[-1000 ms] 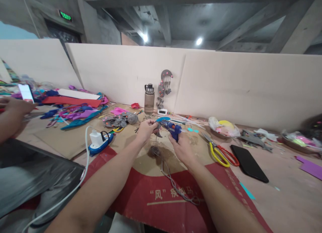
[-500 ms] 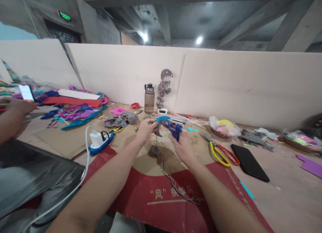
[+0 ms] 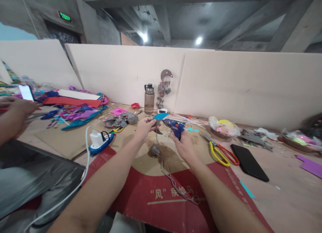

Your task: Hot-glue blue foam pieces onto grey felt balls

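My left hand (image 3: pixel 146 128) pinches a small felt piece (image 3: pixel 161 116), blue on its upper side with grey below. A grey yarn strand (image 3: pixel 162 159) hangs beneath it and runs down over the cardboard, past a small ball of grey yarn (image 3: pixel 154 151). My right hand (image 3: pixel 184 145) is wrapped round the handle of a blue hot glue gun (image 3: pixel 176 127). Its nozzle points left, toward the felt piece, with a small gap between them. A dark grey felt scrap (image 3: pixel 159 132) shows just under my left fingers.
Red and tan cardboard (image 3: pixel 130 192) lies beneath my hands. To the right are scissors (image 3: pixel 218 151) and a black phone (image 3: pixel 249 162). A water bottle (image 3: pixel 149 100) stands behind. A power strip (image 3: pixel 101 144) sits left, near another person's hand (image 3: pixel 20 107) and felt scraps (image 3: pixel 75 110).
The glue gun has drawn back slightly right and down from the felt piece. The blue felt now tilts up more in my left hand, showing a wider face.
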Tool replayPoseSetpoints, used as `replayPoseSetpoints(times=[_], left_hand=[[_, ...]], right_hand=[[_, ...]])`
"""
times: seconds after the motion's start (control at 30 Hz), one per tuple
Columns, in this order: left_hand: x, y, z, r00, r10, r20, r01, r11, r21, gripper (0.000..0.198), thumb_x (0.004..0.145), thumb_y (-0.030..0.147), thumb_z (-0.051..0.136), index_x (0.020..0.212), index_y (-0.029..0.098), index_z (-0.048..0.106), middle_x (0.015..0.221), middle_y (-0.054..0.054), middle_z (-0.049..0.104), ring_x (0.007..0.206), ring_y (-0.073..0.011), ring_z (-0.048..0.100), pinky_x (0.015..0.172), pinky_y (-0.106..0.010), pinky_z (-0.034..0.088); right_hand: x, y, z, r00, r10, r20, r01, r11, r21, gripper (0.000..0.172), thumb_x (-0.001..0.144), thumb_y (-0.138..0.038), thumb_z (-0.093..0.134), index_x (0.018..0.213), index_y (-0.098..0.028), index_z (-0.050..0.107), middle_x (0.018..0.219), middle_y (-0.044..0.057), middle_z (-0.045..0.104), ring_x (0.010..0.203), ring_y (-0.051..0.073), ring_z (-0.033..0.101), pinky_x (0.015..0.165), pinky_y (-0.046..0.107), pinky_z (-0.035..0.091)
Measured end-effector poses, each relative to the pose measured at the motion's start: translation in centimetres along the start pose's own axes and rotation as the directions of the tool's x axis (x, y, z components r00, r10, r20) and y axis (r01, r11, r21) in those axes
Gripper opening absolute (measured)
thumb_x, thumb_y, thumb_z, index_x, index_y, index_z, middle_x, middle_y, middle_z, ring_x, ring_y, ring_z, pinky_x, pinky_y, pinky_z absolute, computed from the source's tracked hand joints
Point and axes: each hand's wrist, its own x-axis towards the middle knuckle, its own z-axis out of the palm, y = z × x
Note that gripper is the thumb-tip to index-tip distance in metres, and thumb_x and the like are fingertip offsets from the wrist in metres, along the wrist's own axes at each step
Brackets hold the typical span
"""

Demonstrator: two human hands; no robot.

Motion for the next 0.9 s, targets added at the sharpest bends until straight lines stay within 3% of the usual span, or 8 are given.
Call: replayPoseSetpoints(times=[0.27, 0.37, 0.47, 0.53, 0.6, 0.7, 0.77, 0.9], left_hand=[[0.0, 0.2, 0.1, 1.000, -0.005, 0.010, 0.006, 0.999, -0.050, 0.017, 0.072, 0.021, 0.068, 0.077, 0.011, 0.055, 0.076, -0.007, 0.068, 0.071, -0.0160, 0.068, 0.072, -0.032, 0.056], [-0.1, 0.2, 0.4, 1.000, 0.018, 0.003, -0.018, 1.000, -0.021, 0.018, 0.071, 0.022, 0.069, 0.077, 0.012, 0.056, 0.075, -0.006, 0.068, 0.070, -0.0160, 0.068, 0.072, -0.033, 0.056], [-0.3, 0.2, 0.8, 0.999, 0.042, -0.006, -0.042, 0.999, -0.004, 0.019, 0.069, 0.023, 0.069, 0.076, 0.013, 0.055, 0.072, -0.004, 0.067, 0.068, -0.0154, 0.067, 0.072, -0.033, 0.056], [-0.5, 0.2, 1.0, 0.998, 0.066, 0.002, -0.066, 0.998, 0.024, 0.018, 0.069, 0.024, 0.068, 0.075, 0.014, 0.055, 0.070, -0.003, 0.067, 0.067, -0.0148, 0.067, 0.071, -0.032, 0.056], [-0.6, 0.1, 1.1, 0.995, 0.103, 0.015, -0.103, 0.992, 0.071, 0.017, 0.069, 0.025, 0.067, 0.076, 0.014, 0.056, 0.070, -0.003, 0.067, 0.067, -0.0143, 0.066, 0.069, -0.030, 0.055], [-0.9, -0.1, 1.2, 0.983, 0.181, 0.033, -0.184, 0.961, 0.205, 0.016, 0.071, 0.027, 0.064, 0.078, 0.014, 0.058, 0.070, -0.003, 0.066, 0.063, -0.0138, 0.063, 0.063, -0.028, 0.053], [-1.2, 0.0, 1.1, 0.966, 0.257, 0.040, -0.256, 0.907, 0.334, 0.015, 0.072, 0.028, 0.062, 0.078, 0.014, 0.059, 0.067, -0.002, 0.065, 0.061, -0.0137, 0.062, 0.061, -0.027, 0.051], [-1.8, 0.8, 0.9, 0.899, 0.435, 0.045, -0.394, 0.760, 0.518, 0.012, 0.074, 0.027, 0.060, 0.078, 0.016, 0.062, 0.069, -0.001, 0.065, 0.064, -0.0133, 0.061, 0.062, -0.024, 0.046]], right_hand=[[1.3, 2.1, -0.2, 0.944, 0.305, 0.125, -0.327, 0.915, 0.236, 0.014, 0.077, -0.034, 0.051, 0.081, -0.021, 0.054, 0.054, 0.001, 0.056, 0.048, 0.017, 0.053, 0.053, 0.030, 0.041], [1.6, 3.5, -1.0, 0.926, 0.363, 0.103, -0.364, 0.931, -0.002, 0.014, 0.075, -0.034, 0.055, 0.070, -0.021, 0.054, 0.058, 0.006, 0.059, 0.060, 0.022, 0.060, 0.060, 0.033, 0.043], [1.6, 4.6, -2.4, 0.952, 0.280, -0.120, -0.305, 0.872, -0.384, 0.018, 0.069, -0.035, 0.062, 0.068, -0.018, 0.056, 0.078, 0.018, 0.063, 0.086, 0.032, 0.061, 0.074, 0.041, 0.042], [1.5, 4.6, -3.0, 0.941, 0.187, -0.282, -0.303, 0.838, -0.454, 0.020, 0.068, -0.034, 0.063, 0.072, -0.015, 0.056, 0.093, 0.023, 0.061, 0.100, 0.036, 0.056, 0.082, 0.045, 0.040], [1.4, 3.5, -3.0, 0.931, 0.157, -0.330, -0.269, 0.905, -0.330, 0.018, 0.071, -0.034, 0.057, 0.076, -0.016, 0.054, 0.094, 0.020, 0.060, 0.098, 0.033, 0.055, 0.083, 0.044, 0.040], [1.7, 0.5, -0.9, 0.970, 0.146, -0.196, -0.128, 0.986, 0.102, 0.017, 0.076, -0.036, 0.049, 0.082, -0.020, 0.048, 0.083, 0.007, 0.060, 0.081, 0.021, 0.058, 0.079, 0.038, 0.044], [2.0, -1.6, 1.4, 0.988, 0.110, -0.113, -0.062, 0.929, 0.364, 0.024, 0.071, -0.038, 0.056, 0.085, -0.022, 0.044, 0.088, 0.005, 0.060, 0.082, 0.018, 0.058, 0.080, 0.035, 0.045], [2.8, -4.2, 5.5, 0.979, 0.187, 0.077, -0.183, 0.657, 0.732, 0.046, 0.059, -0.028, 0.067, 0.091, -0.024, 0.035, 0.084, -0.001, 0.060, 0.074, 0.014, 0.059, 0.074, 0.032, 0.047]])
